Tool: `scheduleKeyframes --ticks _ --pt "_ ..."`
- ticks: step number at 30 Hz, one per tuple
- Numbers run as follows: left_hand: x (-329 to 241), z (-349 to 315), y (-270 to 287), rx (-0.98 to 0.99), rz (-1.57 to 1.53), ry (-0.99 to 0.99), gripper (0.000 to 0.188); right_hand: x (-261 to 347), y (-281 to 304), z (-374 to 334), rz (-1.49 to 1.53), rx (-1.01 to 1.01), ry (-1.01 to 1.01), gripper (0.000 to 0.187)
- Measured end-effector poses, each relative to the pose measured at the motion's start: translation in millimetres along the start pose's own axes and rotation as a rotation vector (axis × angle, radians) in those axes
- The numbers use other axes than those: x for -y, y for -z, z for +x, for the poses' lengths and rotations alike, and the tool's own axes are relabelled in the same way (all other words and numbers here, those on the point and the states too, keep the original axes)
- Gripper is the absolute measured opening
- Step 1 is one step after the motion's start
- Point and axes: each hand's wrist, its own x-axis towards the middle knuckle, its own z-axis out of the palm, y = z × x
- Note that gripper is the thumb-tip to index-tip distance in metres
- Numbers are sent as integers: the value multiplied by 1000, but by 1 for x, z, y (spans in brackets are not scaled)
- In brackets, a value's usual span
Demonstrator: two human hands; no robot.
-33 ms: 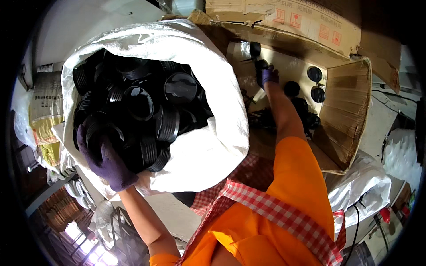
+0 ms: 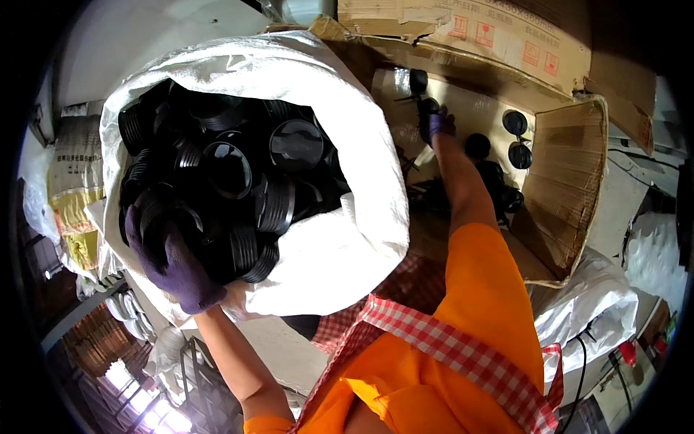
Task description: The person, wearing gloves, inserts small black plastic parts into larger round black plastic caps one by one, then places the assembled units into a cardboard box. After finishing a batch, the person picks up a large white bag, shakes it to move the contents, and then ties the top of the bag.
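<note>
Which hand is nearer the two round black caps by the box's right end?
Right: the right hand is in the cardboard box, left of the caps; the left hand is farther, at the white sack.

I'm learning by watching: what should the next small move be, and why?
Probably, the right hand should secure the dark piece in the cardboard box: its gloved fingers are right at that piece, but how firmly they hold it is unclear. The left hand is among black threaded pieces in the white sack.
</note>
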Motion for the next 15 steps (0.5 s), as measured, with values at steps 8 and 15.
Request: scheduleKeyframes --ticks 8,15 --pt "-9 -3 0 24 -41 -40 48 -4 23 -30 -381 68 313 35" --pt "-21 -6 12 63 111 -148 61 -34 109 -117 -35 40 766 22"
